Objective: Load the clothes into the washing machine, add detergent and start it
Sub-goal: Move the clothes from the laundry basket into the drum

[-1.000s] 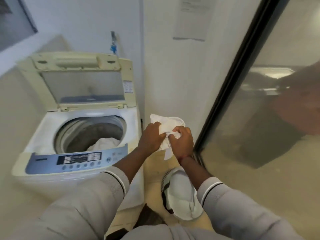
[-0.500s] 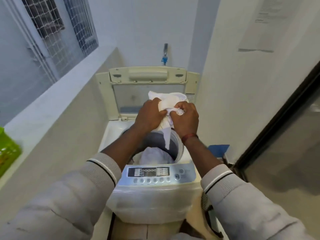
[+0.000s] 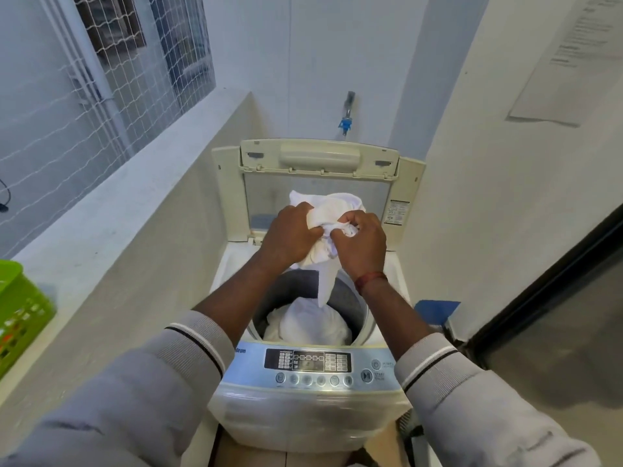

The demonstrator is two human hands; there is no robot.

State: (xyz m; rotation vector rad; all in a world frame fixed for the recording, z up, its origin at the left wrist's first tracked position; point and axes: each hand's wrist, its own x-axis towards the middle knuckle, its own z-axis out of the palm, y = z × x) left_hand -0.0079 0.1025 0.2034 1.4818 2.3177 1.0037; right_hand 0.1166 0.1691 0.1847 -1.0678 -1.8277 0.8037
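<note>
While curling tight round a soft white crumpled cloth [image 3: 337, 207]: fingers [image 3: 352, 219] of the right hand [image 3: 360, 247] on the right side of the bundle, those of the left hand [image 3: 290, 234] on the left side, knuckles nearly touching in the middle. No straight fingers on either hand.

Held up high, right over the round grey drum mouth [image 3: 296, 288] of the cream top-loading washing machine [image 3: 303, 416]. Hanging down from the bundle, one long white tail, tip pointing at the pile of white clothes [image 3: 306, 325] down in the drum.

So: straight down from the fingers to the drum, with no need to go left, right, near or far. Both hands just as close to the drop spot. Likely next, let go with both and let it fall. Soft and floppy, so might catch on the rim if dropped off to one side.

On the far side, standing up open, the cream lid [image 3: 317, 160]. On the near side, the grey-blue button panel [image 3: 313, 364], not touched yet. Well off on the left ledge, a green plastic basket [image 3: 17, 311].
</note>
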